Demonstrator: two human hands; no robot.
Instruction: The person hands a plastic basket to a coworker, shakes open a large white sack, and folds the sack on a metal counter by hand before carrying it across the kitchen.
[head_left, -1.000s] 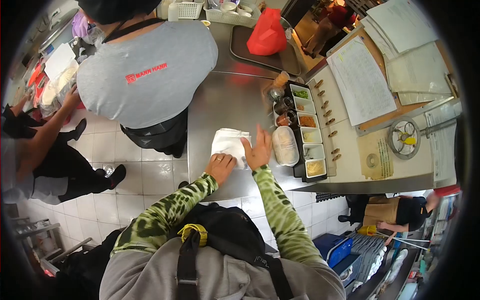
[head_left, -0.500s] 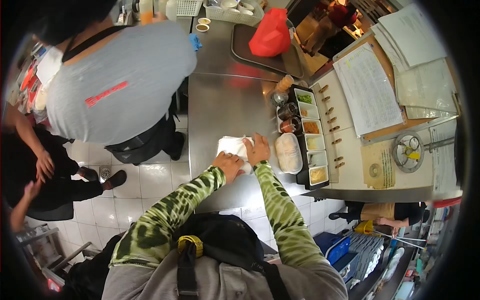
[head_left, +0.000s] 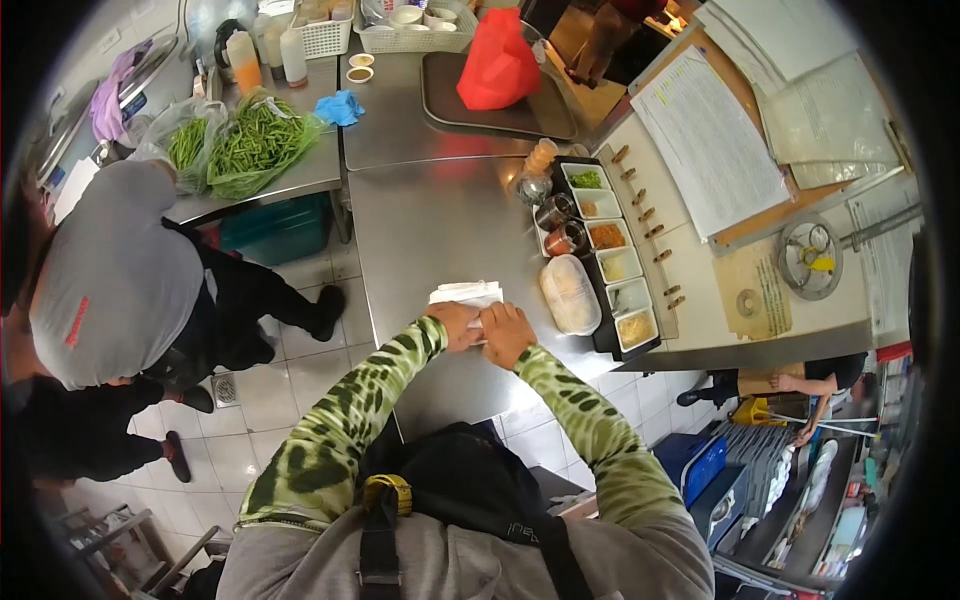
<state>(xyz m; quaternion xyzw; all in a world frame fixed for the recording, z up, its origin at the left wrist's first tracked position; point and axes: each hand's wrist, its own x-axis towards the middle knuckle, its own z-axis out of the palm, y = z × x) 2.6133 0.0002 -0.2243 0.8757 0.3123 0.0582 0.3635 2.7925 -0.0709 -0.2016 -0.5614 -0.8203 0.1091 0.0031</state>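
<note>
A folded white cloth point(head_left: 467, 293) lies flat on the steel table point(head_left: 430, 225) in front of me. Both hands are at its near edge, side by side and almost touching. The fingers of my left hand point(head_left: 457, 325) curl over the cloth's left part. My right hand point(head_left: 508, 333) grips the right part, with its fingers bent and its thumb toward the left hand. The palms hide the cloth's near edge. To the right of my right hand is a clear plastic container point(head_left: 570, 295) with pale contents.
A black rack of white condiment tubs point(head_left: 607, 237) lines the table's right side, with jars point(head_left: 565, 238) beside it. A red plastic bag point(head_left: 497, 65) stands on a brown tray point(head_left: 440, 95). Bagged green beans point(head_left: 258, 148) lie at the left. A co-worker in grey point(head_left: 110, 270) bends nearby.
My hands have gone from lying spread on the cloth to curling at its near edge. The co-worker in grey has moved left and bent down, uncovering the green beans.
</note>
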